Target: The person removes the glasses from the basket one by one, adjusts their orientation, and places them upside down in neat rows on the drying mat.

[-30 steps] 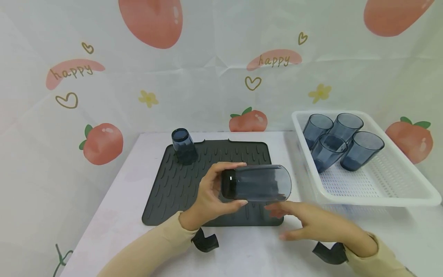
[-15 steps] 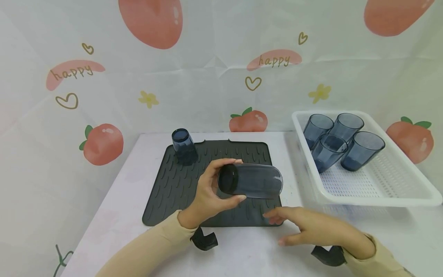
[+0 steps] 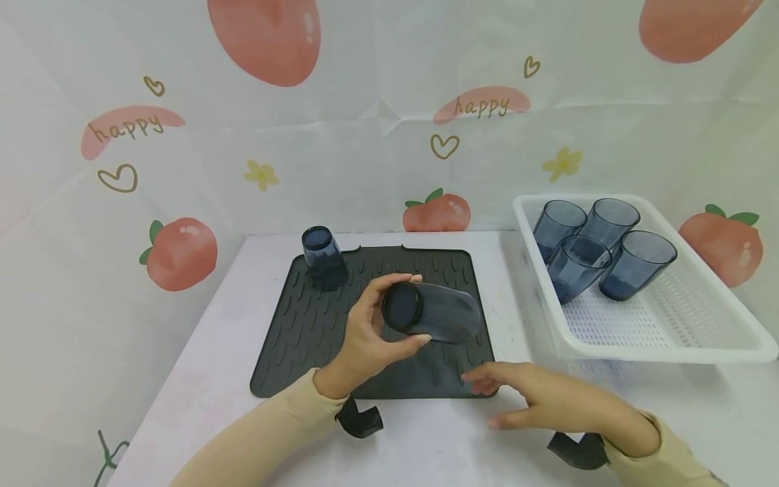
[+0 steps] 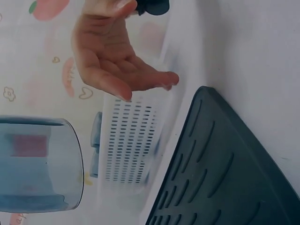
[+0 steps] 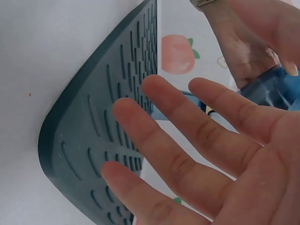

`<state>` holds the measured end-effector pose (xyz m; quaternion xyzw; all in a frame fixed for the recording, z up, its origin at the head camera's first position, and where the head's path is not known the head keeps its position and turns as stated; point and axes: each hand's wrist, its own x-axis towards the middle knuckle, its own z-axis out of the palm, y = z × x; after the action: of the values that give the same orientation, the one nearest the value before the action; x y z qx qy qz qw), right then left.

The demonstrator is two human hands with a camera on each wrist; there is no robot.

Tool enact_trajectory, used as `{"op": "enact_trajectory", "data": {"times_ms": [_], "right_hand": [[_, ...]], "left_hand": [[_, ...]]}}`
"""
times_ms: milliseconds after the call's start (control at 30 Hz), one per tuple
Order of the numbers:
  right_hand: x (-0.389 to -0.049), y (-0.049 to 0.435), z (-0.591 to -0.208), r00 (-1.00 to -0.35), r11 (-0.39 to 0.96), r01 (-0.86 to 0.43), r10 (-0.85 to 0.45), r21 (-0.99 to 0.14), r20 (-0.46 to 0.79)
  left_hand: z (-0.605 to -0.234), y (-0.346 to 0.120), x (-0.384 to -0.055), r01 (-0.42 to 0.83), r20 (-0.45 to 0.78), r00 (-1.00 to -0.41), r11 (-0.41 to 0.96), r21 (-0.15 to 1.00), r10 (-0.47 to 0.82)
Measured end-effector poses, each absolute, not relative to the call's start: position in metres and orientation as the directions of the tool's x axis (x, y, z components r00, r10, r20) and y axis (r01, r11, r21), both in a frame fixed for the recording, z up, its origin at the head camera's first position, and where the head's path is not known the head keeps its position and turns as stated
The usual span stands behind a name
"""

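Note:
My left hand (image 3: pixel 371 331) grips a blue-tinted drinking glass (image 3: pixel 450 314) near its base, thumb below and fingers above. The glass lies tilted on its side over the dark drying mat (image 3: pixel 304 345), base toward me and rim pointing right and away. In the left wrist view the rim end of this glass (image 4: pixel 37 164) shows at the left edge. My right hand (image 3: pixel 541 392) holds nothing; its fingers are extended above the mat's near right corner. Spread fingers (image 5: pixel 178 168) fill the right wrist view. Another glass (image 3: pixel 325 257) stands upside down on the mat's far left corner.
A white perforated basket (image 3: pixel 669 352) sits at the right with several blue glasses (image 3: pixel 578 267) leaning inside it. A white sheet printed with peaches (image 3: pixel 341 155) hangs behind the table. White tabletop (image 3: pixel 438 439) extends in front of the mat.
My left hand has turned the glass so its base faces me more and its rim swings left and away. The right hand has drawn slightly down, away from the glass.

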<state>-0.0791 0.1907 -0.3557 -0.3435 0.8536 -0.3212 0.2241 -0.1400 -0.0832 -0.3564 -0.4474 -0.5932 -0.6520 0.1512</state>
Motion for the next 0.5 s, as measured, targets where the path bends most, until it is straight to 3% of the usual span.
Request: {"op": "enact_trajectory", "data": {"times_ms": [500], "right_hand": [[-0.0792, 0.1901, -0.3591, -0.665, 0.56, -0.446, -0.729, -0.698, -0.161]], "left_hand": [[-0.3602, -0.0829, -0.1437, 0.724, 0.74, -0.574, -0.206, 0.658, 0.35]]}}
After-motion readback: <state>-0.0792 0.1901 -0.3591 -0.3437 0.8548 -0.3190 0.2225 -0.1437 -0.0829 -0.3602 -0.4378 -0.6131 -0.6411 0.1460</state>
